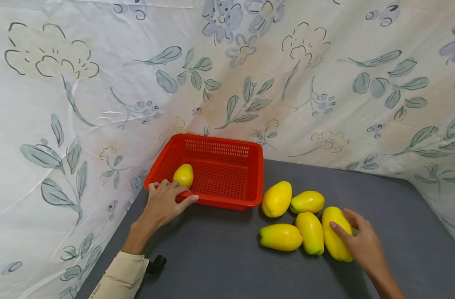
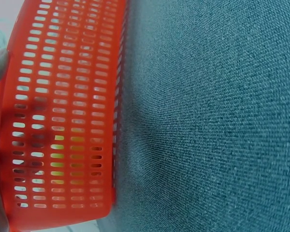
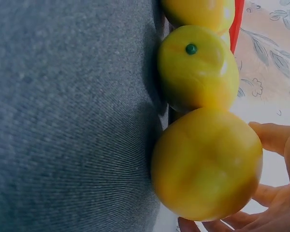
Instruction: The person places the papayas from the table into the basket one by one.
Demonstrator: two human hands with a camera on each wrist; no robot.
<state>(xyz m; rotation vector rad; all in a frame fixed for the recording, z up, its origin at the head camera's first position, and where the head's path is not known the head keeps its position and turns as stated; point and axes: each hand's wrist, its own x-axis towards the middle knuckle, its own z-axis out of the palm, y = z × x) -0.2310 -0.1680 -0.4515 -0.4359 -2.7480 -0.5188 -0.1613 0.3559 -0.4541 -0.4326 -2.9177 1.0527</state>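
Observation:
My left hand (image 1: pixel 167 203) holds the near rim of a red perforated plastic basket (image 1: pixel 256 174), fingers over the edge and thumb along its outside. One yellow mango (image 1: pixel 183 175) lies in the basket's left part, just beyond those fingers; the left wrist view shows it as yellow through the slots of the basket wall (image 2: pixel 63 96). On the right, my right hand (image 1: pixel 365 243) grips the rightmost mango (image 1: pixel 335 234), thumb on top and fingers round its far side. The right wrist view shows this mango (image 3: pixel 208 164) close to the grey cloth, with the fingertips against it.
Several more yellow mangoes with greenish ends, among them one near the basket (image 1: pixel 277 199) and one lying sideways (image 1: pixel 281 237), cluster left of my right hand. A grey cloth (image 1: pixel 220 257) covers the table. Floral sheeting (image 1: pixel 306 104) hangs behind and at the sides.

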